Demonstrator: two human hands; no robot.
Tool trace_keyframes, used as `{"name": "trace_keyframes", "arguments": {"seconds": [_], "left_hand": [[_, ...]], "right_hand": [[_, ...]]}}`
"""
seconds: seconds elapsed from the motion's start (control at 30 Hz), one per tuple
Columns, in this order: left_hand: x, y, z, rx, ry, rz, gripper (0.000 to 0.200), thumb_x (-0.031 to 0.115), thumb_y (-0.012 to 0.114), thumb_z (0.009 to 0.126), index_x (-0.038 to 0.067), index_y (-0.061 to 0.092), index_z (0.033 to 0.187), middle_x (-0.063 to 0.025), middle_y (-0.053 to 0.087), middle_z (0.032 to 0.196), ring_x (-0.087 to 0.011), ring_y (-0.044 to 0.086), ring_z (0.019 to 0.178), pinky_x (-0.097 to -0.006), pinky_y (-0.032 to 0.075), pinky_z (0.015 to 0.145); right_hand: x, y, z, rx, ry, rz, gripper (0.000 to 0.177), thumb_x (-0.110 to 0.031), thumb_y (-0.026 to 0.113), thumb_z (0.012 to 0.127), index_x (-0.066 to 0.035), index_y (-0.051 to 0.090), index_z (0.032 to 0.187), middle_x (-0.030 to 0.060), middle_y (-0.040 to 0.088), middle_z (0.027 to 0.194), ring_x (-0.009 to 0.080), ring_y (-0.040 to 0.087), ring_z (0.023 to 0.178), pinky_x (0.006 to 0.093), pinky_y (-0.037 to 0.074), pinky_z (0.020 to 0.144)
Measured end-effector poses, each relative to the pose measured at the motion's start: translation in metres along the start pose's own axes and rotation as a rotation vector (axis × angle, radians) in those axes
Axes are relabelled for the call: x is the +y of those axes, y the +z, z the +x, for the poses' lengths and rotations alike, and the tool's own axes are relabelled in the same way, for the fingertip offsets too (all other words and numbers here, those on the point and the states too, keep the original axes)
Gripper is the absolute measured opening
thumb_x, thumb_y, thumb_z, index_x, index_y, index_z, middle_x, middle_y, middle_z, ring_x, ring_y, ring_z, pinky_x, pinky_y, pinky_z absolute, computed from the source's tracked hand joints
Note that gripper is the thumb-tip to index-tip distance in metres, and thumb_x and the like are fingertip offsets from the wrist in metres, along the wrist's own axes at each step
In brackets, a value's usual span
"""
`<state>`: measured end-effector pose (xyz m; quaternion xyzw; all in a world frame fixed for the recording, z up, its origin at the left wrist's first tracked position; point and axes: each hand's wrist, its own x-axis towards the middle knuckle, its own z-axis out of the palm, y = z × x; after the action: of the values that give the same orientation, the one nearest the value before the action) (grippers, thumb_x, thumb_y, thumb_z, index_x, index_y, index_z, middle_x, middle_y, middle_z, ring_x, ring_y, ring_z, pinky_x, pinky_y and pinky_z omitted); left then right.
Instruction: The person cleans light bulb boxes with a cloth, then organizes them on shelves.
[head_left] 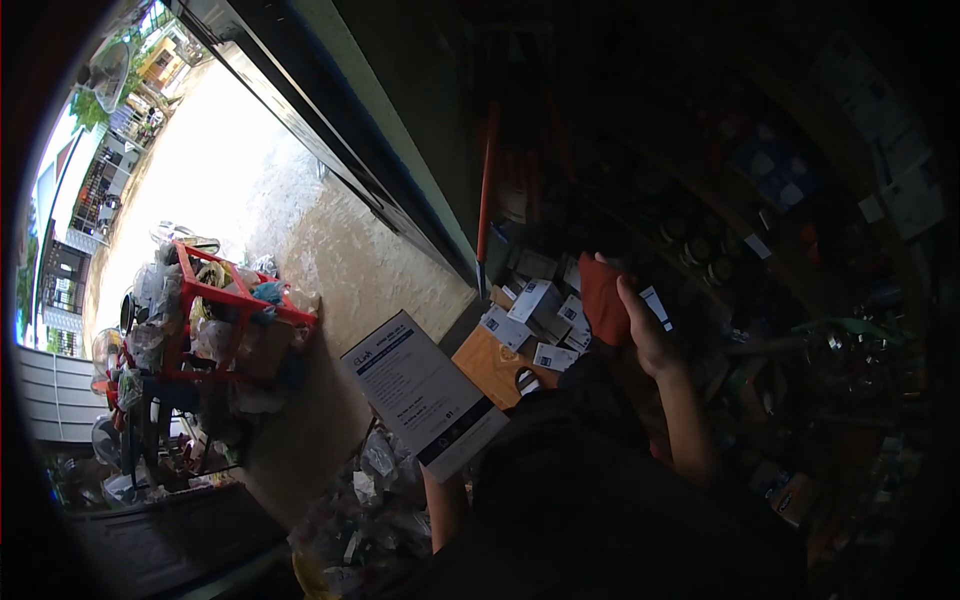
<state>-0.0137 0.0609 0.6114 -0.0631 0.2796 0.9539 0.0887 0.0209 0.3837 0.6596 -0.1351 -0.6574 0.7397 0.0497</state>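
At seven o'clock your box (425, 390) tilted, white with dark bands; at three, the red piece (603, 300) looked angular. Your left hand (436, 485), mostly hidden behind, gripped the box; your right hand (650, 338), thumb up, clasped the red piece.

The near box (425, 395) is smooth printed card; the small boxes (538, 300) beyond look matt and papery. The cloth (604, 300) at right is matt. At left, the frame (240, 301) seems smooth plastic, the bags (148, 335) glossy, crinkled plastic, the floor (345, 285) rough concrete.
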Motion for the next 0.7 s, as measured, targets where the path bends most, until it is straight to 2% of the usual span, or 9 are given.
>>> {"name": "trace_keyframes", "arguments": {"seconds": [0.03, 0.13, 0.17, 0.27, 0.33, 0.37, 0.43, 0.57, 0.7], "left_hand": [[-0.003, -0.001, 0.002, 0.002, -0.008, -0.01, 0.063, 0.052, 0.048, 0.102, 0.006, 0.049, 0.144, -0.0136, 0.059, 0.136, -0.0255, 0.061, 0.121, -0.0421, 0.051, 0.104], [-0.009, -0.021, 0.006, 0.004, -0.046, -0.01, 0.063, 0.052, 0.047, 0.102, 0.006, 0.049, 0.144, -0.0137, 0.059, 0.136, -0.0255, 0.061, 0.122, -0.042, 0.051, 0.104], [-0.012, -0.027, 0.005, -0.01, -0.074, -0.031, 0.063, 0.052, 0.047, 0.102, 0.006, 0.049, 0.145, -0.0137, 0.059, 0.136, -0.0255, 0.061, 0.122, -0.042, 0.051, 0.104], [-0.035, -0.026, 0.003, 0.171, 0.072, 0.153, 0.059, 0.051, 0.049, 0.102, 0.005, 0.055, 0.139, -0.015, 0.067, 0.124, -0.0254, 0.067, 0.11, -0.0376, 0.056, 0.096], [-0.031, 0.005, -0.001, 0.103, -0.048, 0.097, 0.061, 0.052, 0.049, 0.101, 0.005, 0.055, 0.139, -0.0152, 0.068, 0.121, -0.0242, 0.069, 0.105, -0.0351, 0.055, 0.095], [-0.03, 0.014, -0.001, 0.092, -0.045, 0.1, 0.061, 0.052, 0.049, 0.1, 0.005, 0.055, 0.139, -0.015, 0.068, 0.121, -0.024, 0.068, 0.105, -0.0347, 0.055, 0.094], [-0.024, 0.052, -0.003, 0.054, -0.009, 0.104, 0.06, 0.052, 0.049, 0.1, 0.005, 0.056, 0.136, -0.0152, 0.067, 0.12, -0.024, 0.068, 0.105, -0.0347, 0.055, 0.094], [-0.013, 0.03, 0.007, -0.017, 0.017, 0.056, 0.061, 0.052, 0.044, 0.102, 0.002, 0.054, 0.136, -0.0164, 0.064, 0.126, -0.0262, 0.065, 0.111, -0.0381, 0.052, 0.099], [-0.004, 0.016, 0.026, 0.068, 0.075, 0.036, 0.058, 0.052, 0.049, 0.1, 0.004, 0.057, 0.132, -0.015, 0.066, 0.121, -0.0248, 0.067, 0.105, -0.0379, 0.055, 0.094]], "right_hand": [[-0.002, 0.001, -0.001, -0.014, 0.09, 0.237, 0.059, -0.045, 0.037, 0.11, -0.01, 0.034, 0.157, 0.009, 0.036, 0.161, 0.0209, 0.033, 0.148, 0.036, 0.025, 0.121], [-0.019, 0.024, -0.011, -0.045, 0.052, 0.571, 0.058, -0.045, 0.035, 0.11, -0.014, 0.031, 0.159, 0.0085, 0.03, 0.164, 0.0219, 0.031, 0.149, 0.038, 0.025, 0.121], [-0.023, 0.033, -0.013, -0.092, -0.037, 0.502, 0.057, -0.043, 0.032, 0.111, -0.017, 0.027, 0.161, 0.0094, 0.025, 0.166, 0.0233, 0.028, 0.151, 0.0393, 0.024, 0.122], [-0.047, 0.074, -0.021, -0.344, -0.44, 0.133, 0.056, -0.037, 0.032, 0.111, -0.01, 0.027, 0.16, 0.0138, 0.025, 0.166, 0.0255, 0.024, 0.153, 0.0414, 0.022, 0.123], [-0.048, 0.095, -0.033, -0.437, -0.513, -0.32, 0.056, -0.029, 0.038, 0.11, -0.001, 0.026, 0.158, 0.0189, 0.021, 0.166, 0.0299, 0.018, 0.155, 0.0443, 0.017, 0.125], [-0.045, 0.103, -0.03, -0.391, -0.705, -0.709, 0.058, -0.024, 0.043, 0.108, 0.005, 0.026, 0.156, 0.0221, 0.018, 0.167, 0.0344, 0.014, 0.156, 0.0485, 0.012, 0.125], [-0.041, 0.111, -0.026, -0.411, -0.708, -0.522, 0.059, -0.024, 0.044, 0.107, 0.005, 0.027, 0.156, 0.0231, 0.018, 0.166, 0.0364, 0.014, 0.156, 0.0506, 0.011, 0.125], [-0.047, 0.115, -0.035, -0.5, -0.593, -0.331, 0.058, -0.025, 0.045, 0.106, 0.003, 0.031, 0.155, 0.0233, 0.019, 0.166, 0.0378, 0.016, 0.155, 0.0529, 0.013, 0.124], [-0.057, 0.109, -0.047, -0.674, -0.605, -0.561, 0.057, -0.028, 0.048, 0.105, -0.007, 0.034, 0.156, 0.0203, 0.025, 0.164, 0.0364, 0.023, 0.153, 0.049, 0.025, 0.123]]}}
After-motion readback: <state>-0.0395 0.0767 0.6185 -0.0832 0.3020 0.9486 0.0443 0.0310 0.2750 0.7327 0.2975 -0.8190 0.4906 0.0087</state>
